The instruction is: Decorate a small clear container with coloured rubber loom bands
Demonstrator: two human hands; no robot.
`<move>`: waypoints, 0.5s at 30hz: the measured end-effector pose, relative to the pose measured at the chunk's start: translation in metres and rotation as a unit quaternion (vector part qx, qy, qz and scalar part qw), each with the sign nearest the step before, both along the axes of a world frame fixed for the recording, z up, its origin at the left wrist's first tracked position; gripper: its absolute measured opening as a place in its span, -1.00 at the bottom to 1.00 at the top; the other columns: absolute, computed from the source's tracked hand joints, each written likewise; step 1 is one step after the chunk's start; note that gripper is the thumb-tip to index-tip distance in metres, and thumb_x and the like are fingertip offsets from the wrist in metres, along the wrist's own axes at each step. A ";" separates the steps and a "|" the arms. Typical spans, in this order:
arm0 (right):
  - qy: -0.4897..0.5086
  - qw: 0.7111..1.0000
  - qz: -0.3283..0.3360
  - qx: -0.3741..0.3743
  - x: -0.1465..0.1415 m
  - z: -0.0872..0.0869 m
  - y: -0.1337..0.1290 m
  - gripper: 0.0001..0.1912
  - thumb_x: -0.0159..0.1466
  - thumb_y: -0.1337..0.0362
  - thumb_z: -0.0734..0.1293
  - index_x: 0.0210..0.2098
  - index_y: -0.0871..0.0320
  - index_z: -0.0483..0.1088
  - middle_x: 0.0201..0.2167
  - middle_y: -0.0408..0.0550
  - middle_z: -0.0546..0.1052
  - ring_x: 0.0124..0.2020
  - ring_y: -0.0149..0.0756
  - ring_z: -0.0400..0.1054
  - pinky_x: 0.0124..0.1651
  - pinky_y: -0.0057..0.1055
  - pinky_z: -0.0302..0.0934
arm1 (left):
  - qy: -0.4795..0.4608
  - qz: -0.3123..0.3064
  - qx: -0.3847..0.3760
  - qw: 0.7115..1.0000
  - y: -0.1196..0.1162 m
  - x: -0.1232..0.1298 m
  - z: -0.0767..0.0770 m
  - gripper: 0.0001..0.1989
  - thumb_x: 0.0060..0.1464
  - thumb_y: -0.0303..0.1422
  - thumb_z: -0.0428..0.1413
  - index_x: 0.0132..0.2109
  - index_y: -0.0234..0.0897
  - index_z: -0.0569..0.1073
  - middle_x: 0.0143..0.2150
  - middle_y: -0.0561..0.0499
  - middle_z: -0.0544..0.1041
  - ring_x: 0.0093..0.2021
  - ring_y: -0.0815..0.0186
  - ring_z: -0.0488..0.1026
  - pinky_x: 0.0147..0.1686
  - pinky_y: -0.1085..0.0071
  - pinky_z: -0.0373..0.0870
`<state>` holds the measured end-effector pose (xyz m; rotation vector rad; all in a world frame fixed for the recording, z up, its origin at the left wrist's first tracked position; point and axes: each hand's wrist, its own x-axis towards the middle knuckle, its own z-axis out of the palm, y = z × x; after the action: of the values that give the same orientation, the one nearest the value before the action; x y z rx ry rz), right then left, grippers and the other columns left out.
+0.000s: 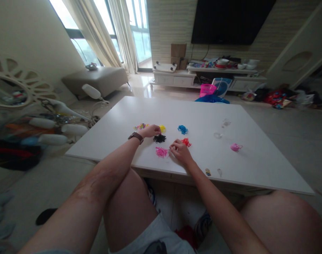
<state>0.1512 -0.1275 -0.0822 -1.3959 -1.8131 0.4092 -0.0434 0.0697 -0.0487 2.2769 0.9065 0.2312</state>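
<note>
On the white table (203, 113) lie several small piles of what look like loom bands, sorted mostly by colour. My left hand (151, 131), with a dark watch band at its wrist, reaches over the black bands (159, 138), fingertips pinched together at their upper edge. Just behind those fingers are the yellow bands (162, 128). Mixed-colour bands (141, 126) lie to the left of that hand. My right hand (179, 149) rests with curled fingers between the pink bands (161, 152) and the red bands (186, 142). Farther back are the blue bands (182, 129). Whatever either hand pinches is too small to see.
To the right stand a pink pouch-like item (235, 147), a clear ring-shaped piece (218, 135) and a clear crumpled item (226, 122). Near the front edge lie a small yellow figure (208, 172) and a small clear piece (220, 172). White lamp arms (73, 129) adjoin the left edge.
</note>
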 end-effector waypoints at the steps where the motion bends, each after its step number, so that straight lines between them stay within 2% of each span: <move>1: 0.000 1.000 -0.001 0.000 0.000 0.000 0.000 -0.85 0.32 0.29 0.29 -0.36 0.15 0.47 -0.28 -0.08 0.41 -0.33 -0.36 0.30 -0.21 -0.38 0.17 | -0.005 0.002 -0.007 1.000 0.000 0.000 0.000 -0.71 0.03 -0.21 0.15 -0.27 -0.38 0.58 -0.29 -0.09 0.64 -0.31 0.31 0.50 -0.27 0.46 0.39; 10: 0.007 1.000 -0.001 0.003 -0.001 0.002 0.000 -0.85 0.32 0.28 0.30 -0.36 0.14 0.47 -0.29 -0.08 0.41 -0.35 -0.35 0.29 -0.22 -0.37 0.17 | -0.004 0.051 -0.006 0.999 -0.002 -0.005 0.006 -0.68 0.01 -0.17 0.20 -0.24 -0.35 0.63 -0.34 -0.03 0.63 -0.34 0.33 0.47 -0.32 0.48 0.32; 15: 0.020 1.000 -0.007 0.009 -0.001 0.001 0.000 -0.84 0.34 0.28 0.28 -0.34 0.14 0.47 -0.29 -0.08 0.41 -0.36 -0.36 0.29 -0.22 -0.37 0.18 | -0.055 0.035 -0.087 0.994 -0.011 -0.004 0.012 -0.67 0.01 -0.16 0.23 -0.25 -0.38 0.65 -0.40 -0.04 0.61 -0.41 0.35 0.43 -0.37 0.46 0.33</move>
<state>0.1505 -0.1277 -0.0811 -1.3783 -1.7695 0.4101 -0.0471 0.0586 -0.0363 2.0542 0.9140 0.2929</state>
